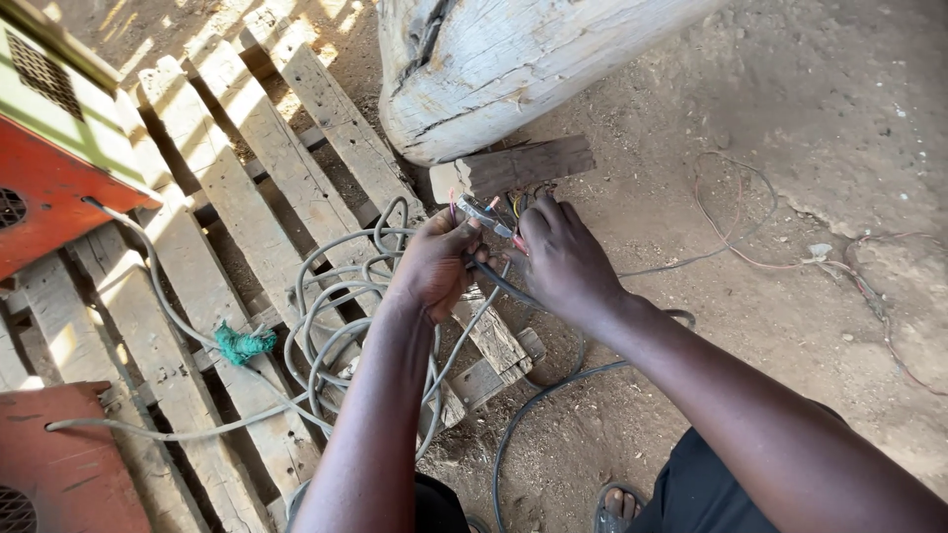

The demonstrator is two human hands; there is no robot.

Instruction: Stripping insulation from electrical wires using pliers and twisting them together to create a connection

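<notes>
While the left hand [434, 265] grips the grey cable [336, 326], its coloured wire ends [494, 219] sit pinched in the right hand [561, 259].

Two hands, the left hand [434, 265] and right hand [563, 262], meet at one bundle of coloured wires [494, 215]. One grey cable coil [341, 316] lies on one wooden pallet [227, 197]. Two orange machines [39, 197] stand nearby.

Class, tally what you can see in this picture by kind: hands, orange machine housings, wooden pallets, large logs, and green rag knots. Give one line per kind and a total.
Hands: 2, the left hand and the right hand, both on the coloured wire ends
Orange machine housings: 2
Wooden pallets: 1
Large logs: 1
Green rag knots: 1
Total: 7
</notes>
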